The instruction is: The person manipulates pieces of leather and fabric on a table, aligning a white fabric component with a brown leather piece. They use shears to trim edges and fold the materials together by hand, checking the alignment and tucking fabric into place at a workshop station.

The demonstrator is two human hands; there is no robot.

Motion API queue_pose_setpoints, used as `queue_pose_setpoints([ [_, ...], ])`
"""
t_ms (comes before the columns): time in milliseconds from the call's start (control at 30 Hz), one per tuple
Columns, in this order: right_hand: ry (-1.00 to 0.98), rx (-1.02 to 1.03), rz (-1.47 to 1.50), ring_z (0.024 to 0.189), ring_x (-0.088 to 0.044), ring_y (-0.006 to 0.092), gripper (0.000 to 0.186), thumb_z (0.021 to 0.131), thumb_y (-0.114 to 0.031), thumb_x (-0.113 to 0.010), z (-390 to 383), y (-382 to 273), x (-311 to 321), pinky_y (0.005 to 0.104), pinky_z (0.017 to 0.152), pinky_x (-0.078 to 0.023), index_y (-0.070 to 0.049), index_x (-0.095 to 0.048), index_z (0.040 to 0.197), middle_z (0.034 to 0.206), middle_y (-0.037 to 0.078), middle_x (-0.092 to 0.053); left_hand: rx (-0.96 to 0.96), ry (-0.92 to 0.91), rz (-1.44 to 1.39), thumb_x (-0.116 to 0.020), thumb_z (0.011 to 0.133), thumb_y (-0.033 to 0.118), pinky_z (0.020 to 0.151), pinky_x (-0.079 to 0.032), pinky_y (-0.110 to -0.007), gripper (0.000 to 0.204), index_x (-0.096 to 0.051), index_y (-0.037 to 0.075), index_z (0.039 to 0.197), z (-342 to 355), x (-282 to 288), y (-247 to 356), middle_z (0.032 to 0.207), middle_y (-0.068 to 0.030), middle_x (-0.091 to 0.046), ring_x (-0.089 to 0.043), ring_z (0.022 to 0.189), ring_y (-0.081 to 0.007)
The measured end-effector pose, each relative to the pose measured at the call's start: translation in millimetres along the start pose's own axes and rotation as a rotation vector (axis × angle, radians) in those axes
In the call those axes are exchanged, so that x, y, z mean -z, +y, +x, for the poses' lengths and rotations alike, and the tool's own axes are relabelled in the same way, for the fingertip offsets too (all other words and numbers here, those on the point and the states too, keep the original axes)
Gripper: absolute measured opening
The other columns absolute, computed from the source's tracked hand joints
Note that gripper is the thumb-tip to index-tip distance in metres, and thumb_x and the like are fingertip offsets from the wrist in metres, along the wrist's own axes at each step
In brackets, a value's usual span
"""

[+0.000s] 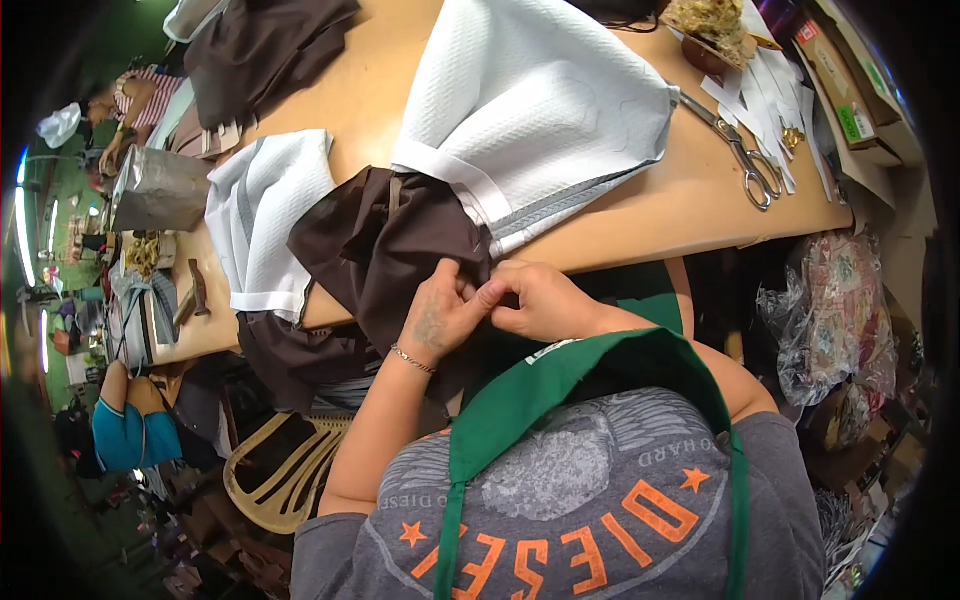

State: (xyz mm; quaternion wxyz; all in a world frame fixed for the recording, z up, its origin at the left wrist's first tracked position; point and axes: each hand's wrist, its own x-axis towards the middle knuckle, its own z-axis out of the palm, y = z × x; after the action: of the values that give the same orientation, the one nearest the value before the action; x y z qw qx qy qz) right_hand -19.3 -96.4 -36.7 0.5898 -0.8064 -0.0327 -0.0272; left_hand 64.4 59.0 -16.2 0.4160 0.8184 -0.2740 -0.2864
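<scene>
A white textured fabric piece (540, 90) with a grey strip along one edge lies over the table's near edge, joined to dark brown fabric (385, 245). My left hand (440, 315), a bracelet at its wrist, has its fingers closed on the brown fabric near the join. Right against it, my right hand (545, 300) is pinched, thumb and forefinger meeting the left thumb. What lies between the right fingertips is too small to make out. To the left, a second white piece (265, 205) with brown fabric below it hangs over the edge.
Metal scissors (745, 160) and white strips (765, 90) lie on the table (640, 220) at right, near a cardboard box (845, 85). A plastic-wrapped bundle (835, 320) stands below. At left are a hammer-like tool (197, 288), a yellow chair (285, 475) and other people.
</scene>
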Motion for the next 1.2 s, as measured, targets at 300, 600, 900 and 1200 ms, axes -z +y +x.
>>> queue_pose_setpoints([
  [300, -0.024, -0.223, 0.320, 0.067, -0.048, 0.0101, 0.015, 0.070, -0.001, -0.059, 1, -8, 16, 0.0270, 0.059, -0.041, -0.003, -0.051, 0.082, 0.070, 0.001, -0.050, -0.396, 0.209, -0.201, -0.071, 0.078, 0.034, 0.071, -0.046, -0.028, 0.044, -0.057, -0.002, 0.100, 12, -7, -9, 0.089, -0.0132, -0.062, -0.058, 0.078, -0.0176],
  [600, -0.328, -0.178, 0.591, 0.070, -0.047, 0.0062, 0.014, 0.071, 0.003, -0.052, -6, -2, 14, 0.0216, 0.061, -0.039, -0.003, -0.055, 0.083, 0.076, -0.002, -0.051, 0.193, -0.399, -0.164, -0.041, 0.085, 0.066, 0.069, -0.047, -0.027, 0.073, -0.066, -0.002, 0.073, 18, 0, 23, 0.068, -0.0089, -0.062, -0.059, 0.073, -0.0142],
  [900, -0.634, 0.298, -0.153, 0.078, -0.060, 0.0283, 0.012, 0.068, -0.007, -0.062, -9, -30, 25, 0.0377, 0.069, -0.048, -0.004, -0.059, 0.078, 0.077, 0.010, -0.060, 0.345, -0.285, -0.713, -0.070, 0.078, 0.016, 0.078, -0.045, -0.025, 0.026, -0.063, 0.000, 0.098, 57, -15, 46, 0.096, -0.0045, -0.063, -0.057, 0.085, -0.0133],
  [1200, 0.168, 0.181, -0.542, 0.088, -0.055, 0.0263, 0.010, 0.073, -0.015, -0.060, 48, 39, 154, 0.0359, 0.077, -0.045, -0.008, -0.063, 0.079, 0.086, 0.007, -0.059, 0.385, -0.095, -0.206, -0.064, 0.079, 0.023, 0.076, -0.046, -0.028, 0.029, -0.064, -0.002, 0.093, 68, -24, 20, 0.092, -0.0066, -0.063, -0.060, 0.081, -0.0173],
])
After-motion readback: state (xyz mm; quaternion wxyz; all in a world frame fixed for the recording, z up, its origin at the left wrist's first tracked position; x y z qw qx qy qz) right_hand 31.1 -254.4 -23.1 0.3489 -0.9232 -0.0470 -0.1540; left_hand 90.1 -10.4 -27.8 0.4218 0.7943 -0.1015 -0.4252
